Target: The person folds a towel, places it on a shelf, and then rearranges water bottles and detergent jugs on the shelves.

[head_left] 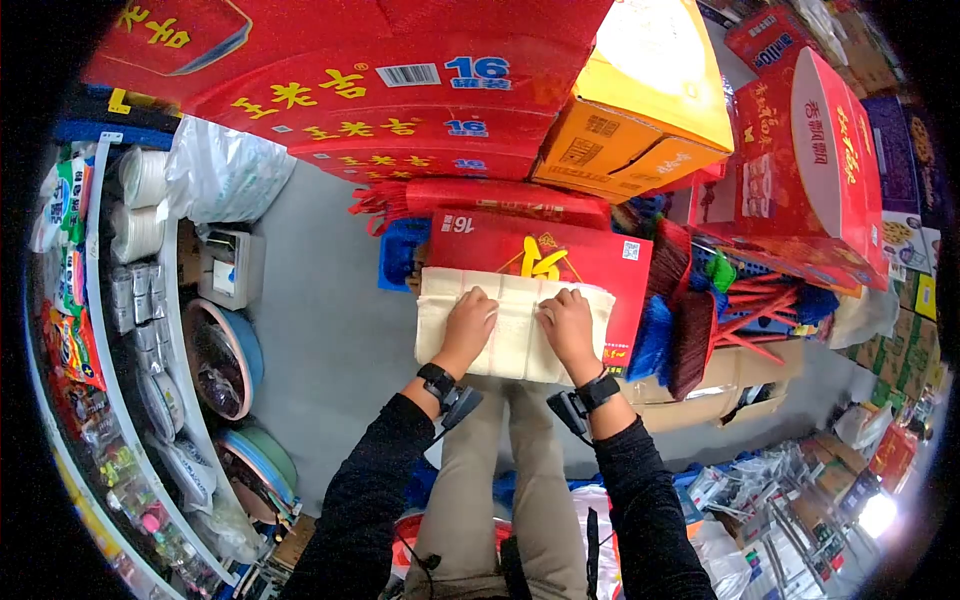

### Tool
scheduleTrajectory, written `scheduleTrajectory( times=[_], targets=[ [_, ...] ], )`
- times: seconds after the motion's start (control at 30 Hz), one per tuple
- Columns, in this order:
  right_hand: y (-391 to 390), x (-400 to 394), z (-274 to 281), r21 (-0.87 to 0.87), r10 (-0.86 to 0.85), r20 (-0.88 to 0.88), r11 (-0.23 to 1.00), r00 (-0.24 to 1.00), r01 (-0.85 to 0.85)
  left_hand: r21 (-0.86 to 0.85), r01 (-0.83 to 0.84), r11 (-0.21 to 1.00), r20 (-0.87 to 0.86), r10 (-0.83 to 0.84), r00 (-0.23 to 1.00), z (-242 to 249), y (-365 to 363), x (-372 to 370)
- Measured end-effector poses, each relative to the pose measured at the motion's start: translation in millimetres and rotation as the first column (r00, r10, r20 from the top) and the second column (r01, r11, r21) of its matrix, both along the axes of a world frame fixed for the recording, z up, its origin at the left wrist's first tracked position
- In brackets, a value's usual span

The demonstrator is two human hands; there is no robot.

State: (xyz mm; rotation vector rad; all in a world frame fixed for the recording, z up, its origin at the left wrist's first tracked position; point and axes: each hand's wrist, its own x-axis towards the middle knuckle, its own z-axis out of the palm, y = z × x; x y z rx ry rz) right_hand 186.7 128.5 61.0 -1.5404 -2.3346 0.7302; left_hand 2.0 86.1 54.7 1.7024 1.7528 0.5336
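A folded cream cloth (516,338) with crease lines lies over the near part of a red carton (592,250) that has yellow lettering. My left hand (473,320) rests on the left half of the cloth, fingers curled in against the fabric. On its right half is my right hand (567,322), its fingers bent and pressed into the cloth. Bare cloth shows between the two hands. The fingertips are partly hidden by the knuckles.
Stacked red cartons (330,100) and a yellow box (640,110) rise beyond the cloth. Brooms with red handles (745,310) and blue bristles (652,335) stand at the right. Shelves (140,400) and basins (225,355) line the left, beside grey floor (330,300).
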Motion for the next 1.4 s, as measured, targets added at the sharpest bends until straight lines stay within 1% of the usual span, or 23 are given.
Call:
scheduleTrajectory(
  times=[0.1,0.2,0.3,0.4,0.5,0.6,0.7,0.8,0.9,1.0,1.1,1.2,1.3,1.4],
  targets=[
    [3,4,-3,-0.03,-0.005,0.037,1.0,0.999,0.006,-0.051,-0.018,0.999,-0.022,0.017,1.0,-2,0,0],
    [7,7,-5,-0.035,0.045,0.11,0.999,0.993,-0.041,-0.061,-0.031,0.998,-0.047,0.028,0.998,-2,0,0],
    [10,10,6,-0.045,0.06,0.068,0.997,0.996,-0.057,-0.049,-0.022,0.999,-0.031,0.02,0.999,-3,0,-2],
    [11,12,1,-0.084,0.07,0.078,0.994,0.995,-0.063,-0.093,-0.053,0.994,0.017,0.054,0.998,-7,2,-4],
    [17,9,-8,-0.09,0.04,0.081,0.995,0.996,-0.033,-0.044,-0.066,0.997,0.027,0.068,0.997,-11,5,-4],
    [20,7,-8,-0.072,-0.002,0.035,0.997,0.999,0.005,-0.093,-0.126,0.988,0.114,0.137,0.984,-13,9,-6],
    [20,5,-11,-0.065,-0.019,0.066,0.998,0.998,0.023,-0.112,-0.13,0.985,0.09,0.14,0.986,-11,11,-5],
    [20,4,-18,-0.09,-0.025,0.108,0.995,0.994,0.034,-0.055,-0.132,0.99,0.047,0.135,0.99,-12,12,-3],
    [20,4,-19,-0.117,-0.039,0.097,0.992,0.995,0.05,-0.07,-0.137,0.988,0.034,0.139,0.99,-15,14,-5],
    [20,3,-19,-0.106,-0.059,0.067,0.992,0.996,0.066,-0.078,-0.141,0.987,-0.045,0.138,0.989,-17,15,-4],
    [22,5,-19,-0.094,-0.035,0.042,0.995,0.998,0.039,-0.091,-0.138,0.986,-0.064,0.133,0.989,-19,17,-4],
    [28,11,-18,-0.146,0.05,0.058,0.988,0.997,-0.041,-0.136,-0.129,0.982,-0.063,0.122,0.991,-16,19,-5],
    [32,17,-16,-0.189,0.13,0.113,0.976,0.985,-0.107,-0.083,-0.069,0.994,-0.092,0.062,0.994,-16,18,-9],
    [33,19,-15,-0.235,0.166,0.126,0.963,0.978,-0.133,-0.176,0.003,0.984,-0.075,-0.016,0.997,-12,19,-14]
  ],
)
